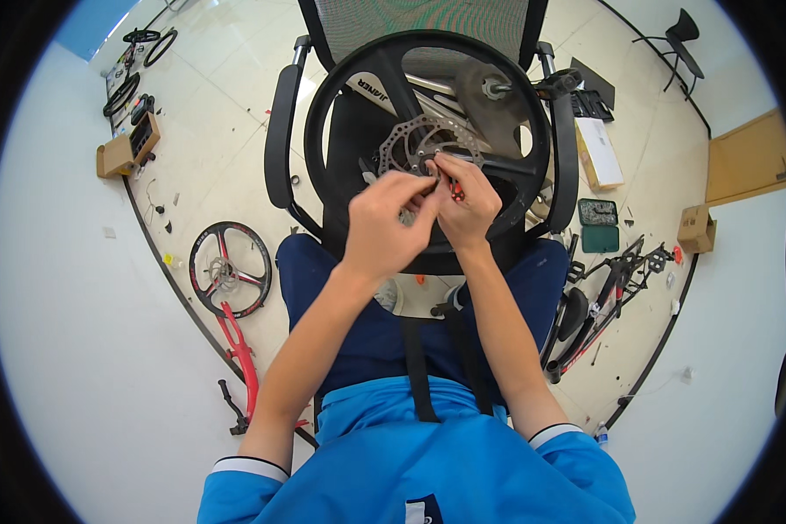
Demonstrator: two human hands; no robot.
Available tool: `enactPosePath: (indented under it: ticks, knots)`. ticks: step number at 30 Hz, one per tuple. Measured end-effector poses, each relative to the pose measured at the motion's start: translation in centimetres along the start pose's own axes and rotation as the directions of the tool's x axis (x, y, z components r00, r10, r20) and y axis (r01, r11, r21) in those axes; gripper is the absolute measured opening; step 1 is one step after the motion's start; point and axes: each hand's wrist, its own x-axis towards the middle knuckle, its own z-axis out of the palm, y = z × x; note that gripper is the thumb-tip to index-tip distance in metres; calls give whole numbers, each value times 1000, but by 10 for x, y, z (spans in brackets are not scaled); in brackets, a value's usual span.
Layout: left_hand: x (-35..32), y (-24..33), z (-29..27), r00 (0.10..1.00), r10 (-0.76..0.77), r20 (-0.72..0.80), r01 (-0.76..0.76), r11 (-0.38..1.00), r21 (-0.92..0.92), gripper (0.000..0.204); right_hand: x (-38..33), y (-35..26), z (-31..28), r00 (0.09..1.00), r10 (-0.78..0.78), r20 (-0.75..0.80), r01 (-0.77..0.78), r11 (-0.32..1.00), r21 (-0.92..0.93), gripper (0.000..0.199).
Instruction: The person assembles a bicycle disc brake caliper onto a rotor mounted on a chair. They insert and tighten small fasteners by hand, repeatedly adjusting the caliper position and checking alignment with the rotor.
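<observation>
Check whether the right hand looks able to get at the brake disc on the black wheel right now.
Probably yes: the right hand already sits at the brake disc, with nothing between them.

Left hand (382,223): curling its fingers, pinching inward.
Right hand (465,203): closing fingertips, touching the left.
Forearms: extending forward, converging.

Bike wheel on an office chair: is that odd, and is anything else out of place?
Yes: the black wheel rests on an office chair rather than a stand, both hands at its brake disc. Bike parts lie scattered: a red fork with wheel left, a frame right.
</observation>
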Motion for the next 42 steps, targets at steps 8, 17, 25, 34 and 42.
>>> enactPosePath:
  ticks: [8, 17, 25, 34, 42]
  knots:
    - [6, -12, -5, 919, 331, 215, -376, 901, 216, 27, -9, -4, 6, 991, 91, -98, -93, 996, -16, 23]
    - [1, -9, -25, 957, 243, 161, -275, 936, 222, 17, 32, -3, -34, 939, -153, 306, 164, 986, -9, 18]
    - [27, -49, 29, 983, 181, 32, -184, 955, 231, 9, 114, 30, -69, 609, -252, 752, 435, 899, -52, 13]
    - [44, -57, 54, 992, -118, 49, 93, 927, 363, 11, 152, 38, -35, 290, -379, 879, 698, 712, 77, 10]
    - [36, -51, 64, 990, -129, -62, 143, 919, 367, 13, 169, 22, -16, 70, -442, 894, 825, 530, 197, 8]
